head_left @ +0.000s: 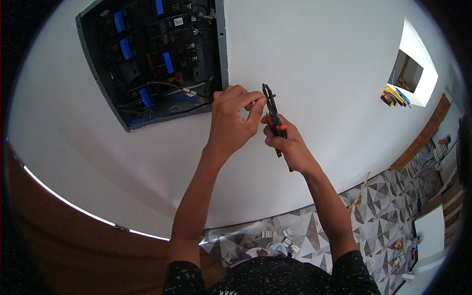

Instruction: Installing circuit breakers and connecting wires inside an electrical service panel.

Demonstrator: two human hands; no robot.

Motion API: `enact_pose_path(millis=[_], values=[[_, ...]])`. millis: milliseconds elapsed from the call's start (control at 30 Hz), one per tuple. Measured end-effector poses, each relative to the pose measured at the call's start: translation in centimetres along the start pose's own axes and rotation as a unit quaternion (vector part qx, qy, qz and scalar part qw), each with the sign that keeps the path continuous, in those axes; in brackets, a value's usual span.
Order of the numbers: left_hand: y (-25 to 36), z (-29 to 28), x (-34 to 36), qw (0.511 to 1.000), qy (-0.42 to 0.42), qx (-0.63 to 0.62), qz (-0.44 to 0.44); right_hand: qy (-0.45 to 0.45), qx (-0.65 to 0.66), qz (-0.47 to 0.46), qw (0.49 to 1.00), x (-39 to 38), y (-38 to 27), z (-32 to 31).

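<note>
My right hand [293, 146] is closed around the red-and-black handles of a pair of pliers [272, 105], with the dark jaws pointing up. Right beside those jaws, my left hand [230, 117] pinches thumb and forefinger together. Whatever sits in that pinch is too small or hidden to make out. At the upper left, the left hand's fingers are close to the lower right corner of an uncovered electrical panel box [223, 46] set in the wall. Dark breakers with blue switch levers [125, 48] fill the box, and loose wires [189, 90] run through its lower part.
A white wall [314, 59] spreads around the box. Yellow-handled tools [393, 96] lie on the ledge of a wall opening at the right. Below are a patterned tile floor [378, 196], small boxes [287, 241] and a brown surface [73, 236]. Another person [441, 150] is far right.
</note>
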State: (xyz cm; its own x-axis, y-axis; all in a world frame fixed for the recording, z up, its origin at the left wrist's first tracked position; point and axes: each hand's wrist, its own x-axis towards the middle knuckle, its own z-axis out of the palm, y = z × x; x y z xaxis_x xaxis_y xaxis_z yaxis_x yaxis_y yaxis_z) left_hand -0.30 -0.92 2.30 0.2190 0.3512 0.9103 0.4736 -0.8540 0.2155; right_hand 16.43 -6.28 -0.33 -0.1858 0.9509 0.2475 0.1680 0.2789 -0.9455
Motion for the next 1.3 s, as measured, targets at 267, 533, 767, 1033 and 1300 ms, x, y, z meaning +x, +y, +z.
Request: enact_pose_path(millis=[267,533,767,1033,1300], values=[[0.1,0.5,-0.1,1.000,0.017,-0.023,-0.002,0.078,-0.100,-0.033,0.991,0.0,0.0,0.2],[1.3,0.5,0.2,0.994,-0.097,0.057,-0.008,0.120,-0.205,-0.037,0.971,-0.2,-0.4,-0.3],[0.8,-1.3,1.2,0.977,-0.194,0.084,0.035,0.089,-0.194,-0.044,0.976,0.1,0.0,-1.5],[-1.9,0.4,1.0,0.978,-0.126,0.121,0.113,0.069,-0.060,-0.051,0.995,0.0,1.3,-0.7],[-2.8,0.5,0.8,0.971,-0.150,0.145,0.119,0.123,0.054,-0.065,0.989,-0.5,3.7,2.6]])
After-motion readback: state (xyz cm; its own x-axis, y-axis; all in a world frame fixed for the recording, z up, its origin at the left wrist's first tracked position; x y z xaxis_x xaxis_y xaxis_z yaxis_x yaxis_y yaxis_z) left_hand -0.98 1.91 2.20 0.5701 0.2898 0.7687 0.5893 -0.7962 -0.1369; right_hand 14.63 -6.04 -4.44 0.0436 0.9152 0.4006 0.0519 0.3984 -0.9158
